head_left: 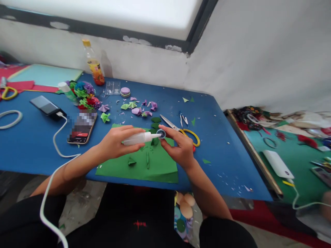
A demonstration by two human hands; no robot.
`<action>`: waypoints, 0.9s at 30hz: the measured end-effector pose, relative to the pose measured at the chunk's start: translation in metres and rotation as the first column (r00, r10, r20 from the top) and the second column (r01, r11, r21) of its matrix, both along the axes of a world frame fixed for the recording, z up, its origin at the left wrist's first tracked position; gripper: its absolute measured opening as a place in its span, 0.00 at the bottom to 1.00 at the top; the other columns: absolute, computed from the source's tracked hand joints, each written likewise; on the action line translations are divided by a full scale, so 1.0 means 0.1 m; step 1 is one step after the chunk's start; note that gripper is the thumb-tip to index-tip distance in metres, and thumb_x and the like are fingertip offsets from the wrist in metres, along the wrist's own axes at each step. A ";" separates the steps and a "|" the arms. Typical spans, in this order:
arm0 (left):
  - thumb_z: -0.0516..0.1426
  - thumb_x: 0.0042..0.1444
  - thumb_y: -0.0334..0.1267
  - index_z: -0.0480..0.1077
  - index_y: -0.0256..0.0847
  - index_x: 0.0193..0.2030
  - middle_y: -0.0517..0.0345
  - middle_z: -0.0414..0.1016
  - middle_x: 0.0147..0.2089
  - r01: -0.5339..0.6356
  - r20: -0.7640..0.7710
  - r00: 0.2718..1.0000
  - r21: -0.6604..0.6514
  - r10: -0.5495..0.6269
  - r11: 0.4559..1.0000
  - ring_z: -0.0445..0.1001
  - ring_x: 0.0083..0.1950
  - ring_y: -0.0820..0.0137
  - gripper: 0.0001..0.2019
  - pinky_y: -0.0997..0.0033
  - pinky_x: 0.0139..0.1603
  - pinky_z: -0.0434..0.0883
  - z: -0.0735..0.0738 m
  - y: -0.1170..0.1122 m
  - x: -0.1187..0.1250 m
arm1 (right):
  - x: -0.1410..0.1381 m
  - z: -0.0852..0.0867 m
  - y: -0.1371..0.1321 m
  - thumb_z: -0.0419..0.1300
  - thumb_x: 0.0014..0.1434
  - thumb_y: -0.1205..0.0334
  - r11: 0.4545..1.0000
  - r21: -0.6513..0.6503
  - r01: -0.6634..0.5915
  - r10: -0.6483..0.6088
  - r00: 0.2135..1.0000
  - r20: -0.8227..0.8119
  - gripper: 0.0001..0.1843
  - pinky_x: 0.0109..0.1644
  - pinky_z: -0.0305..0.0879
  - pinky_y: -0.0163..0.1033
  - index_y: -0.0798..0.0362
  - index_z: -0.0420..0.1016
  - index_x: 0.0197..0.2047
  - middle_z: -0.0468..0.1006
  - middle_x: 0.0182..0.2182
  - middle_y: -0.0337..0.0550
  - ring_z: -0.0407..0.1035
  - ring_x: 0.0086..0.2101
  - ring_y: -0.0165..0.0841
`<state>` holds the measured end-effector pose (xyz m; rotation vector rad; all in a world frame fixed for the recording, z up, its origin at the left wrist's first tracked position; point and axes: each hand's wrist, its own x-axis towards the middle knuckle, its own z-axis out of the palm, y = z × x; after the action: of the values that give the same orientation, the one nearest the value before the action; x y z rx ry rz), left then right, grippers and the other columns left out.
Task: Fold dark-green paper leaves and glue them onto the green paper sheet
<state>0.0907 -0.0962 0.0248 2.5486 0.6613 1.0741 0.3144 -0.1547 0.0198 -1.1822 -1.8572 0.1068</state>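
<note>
**Squeeze bottle point(136, 138) points its nozzle at a small round piece point(161, 133)**

Near the middle of the frame, the left hand point(116, 140) grasps the translucent squeeze bottle, which lies almost level with its white nozzle aimed right. The right hand point(181, 146) pinches the small round piece, blue-grey at the rim, between thumb and fingers. The nozzle tip overlaps its face — whether they touch, I cannot tell.

Both hands are above a green paper sheet point(161, 170) at the lower center, where a folded green scrap point(131, 161) and a thin rolled green strip point(148, 160) lie. Just beyond the right hand are yellow-handled scissors point(171, 124), blades open slightly if at all.

Purple and green crumpled paper pieces point(153, 106) are scattered at upper center, near a purple macaron-shaped box point(125, 91). At left lie a lit phone point(84, 127) and a heap of colorful paper flowers point(89, 89) — an orange drink bottle point(95, 70) stands behind, upper left.
</note>
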 end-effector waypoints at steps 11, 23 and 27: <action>0.57 0.53 0.45 0.72 0.37 0.44 0.51 0.77 0.40 -0.045 -0.046 0.998 -0.091 0.041 0.995 0.75 0.37 0.70 0.16 0.75 0.36 0.70 -0.01 0.01 -0.01 | 0.06 -0.07 0.07 0.55 0.58 0.71 0.992 0.101 -0.071 0.051 0.981 0.185 0.25 0.53 0.71 0.41 0.45 0.64 0.58 0.74 0.51 0.40 0.71 0.48 0.34; 0.56 0.53 0.48 0.74 0.35 0.41 0.51 0.78 0.37 -0.054 -0.044 0.998 -0.239 0.045 0.970 0.75 0.34 0.70 0.18 0.76 0.32 0.70 -0.07 0.05 0.02 | 0.11 -0.11 0.14 0.55 0.60 0.66 0.994 0.039 -0.103 0.098 0.987 0.124 0.18 0.46 0.72 0.36 0.44 0.70 0.53 0.77 0.43 0.41 0.73 0.41 0.31; 0.56 0.53 0.48 0.73 0.34 0.42 0.51 0.78 0.38 -0.046 -0.059 0.998 -0.321 0.028 0.946 0.74 0.34 0.69 0.18 0.75 0.33 0.69 -0.10 0.08 0.03 | 0.10 -0.15 0.17 0.53 0.60 0.67 0.989 0.023 -0.148 0.144 0.982 0.119 0.19 0.45 0.72 0.36 0.44 0.69 0.54 0.76 0.44 0.41 0.72 0.42 0.31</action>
<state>0.0941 -0.0886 0.0146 2.2963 0.8277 0.8311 0.3247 -0.1375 0.0047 -1.0489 -2.0409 0.0908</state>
